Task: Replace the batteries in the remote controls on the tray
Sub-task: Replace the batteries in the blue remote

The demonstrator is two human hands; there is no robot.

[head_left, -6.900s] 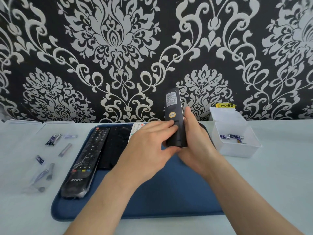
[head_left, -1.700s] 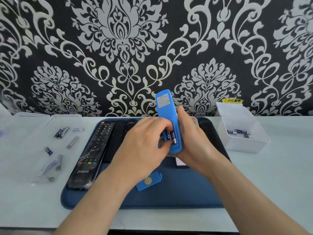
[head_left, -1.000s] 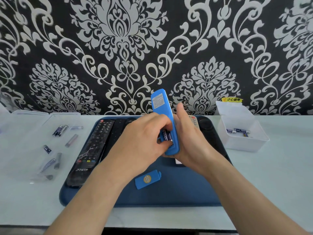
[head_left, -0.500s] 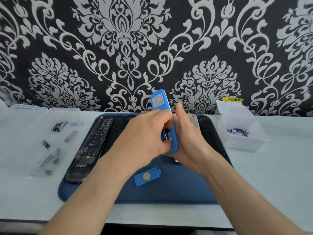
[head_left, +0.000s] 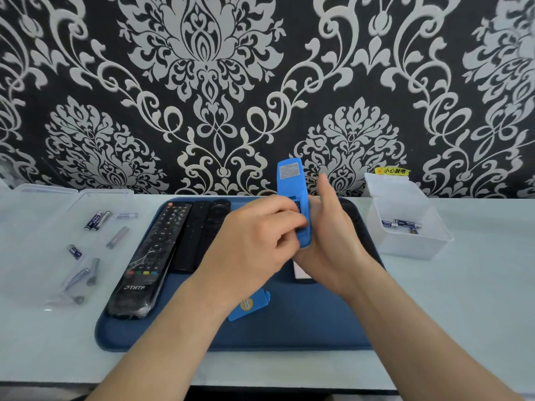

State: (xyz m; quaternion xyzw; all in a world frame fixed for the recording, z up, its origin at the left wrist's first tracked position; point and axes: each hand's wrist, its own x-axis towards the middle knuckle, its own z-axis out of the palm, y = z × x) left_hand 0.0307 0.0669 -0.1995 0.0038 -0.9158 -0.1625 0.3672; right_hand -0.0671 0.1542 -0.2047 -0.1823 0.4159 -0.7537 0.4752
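My right hand [head_left: 333, 238] holds a blue remote [head_left: 292, 186] upright over the blue tray [head_left: 289, 331], its back towards me and the battery bay uncovered. The fingertips of my left hand [head_left: 254, 241] press into that bay, where a battery [head_left: 297, 204] partly shows. The remote's blue battery cover [head_left: 250, 305] lies loose on the tray under my left wrist. On the tray's left side rest a long black remote [head_left: 150, 256] and two smaller black remotes [head_left: 199, 227].
A clear flat lid [head_left: 37, 227] at the left holds several loose batteries [head_left: 97, 219]. A white box [head_left: 405, 227] at the right holds a few batteries [head_left: 401, 224]. A patterned wall stands close behind the table. The table's front edge is near me.
Long ago I held a black remote; now it is the blue one with its cover off. Over the last second my left fingers have stayed working at the battery bay, and the remote stands a little straighter.
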